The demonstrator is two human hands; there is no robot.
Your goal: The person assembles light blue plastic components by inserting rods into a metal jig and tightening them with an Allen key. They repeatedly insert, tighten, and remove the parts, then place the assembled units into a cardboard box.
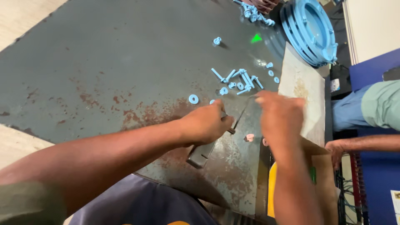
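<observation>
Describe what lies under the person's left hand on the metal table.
A dark flat metal bar sticks out below the left hand, lying on the rusty table. Its upper end and whatever the fingers pinch are covered.

Even, fairly bright light falls on the worktop (104, 62), with a soft sheen near its far edge. The right hand (281, 118) is motion-blurred; wide-angle stretching bends the edges.

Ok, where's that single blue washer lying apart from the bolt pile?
The blue washer lies on the rusty metal table, left of the blue bolts, above the left hand.
</observation>
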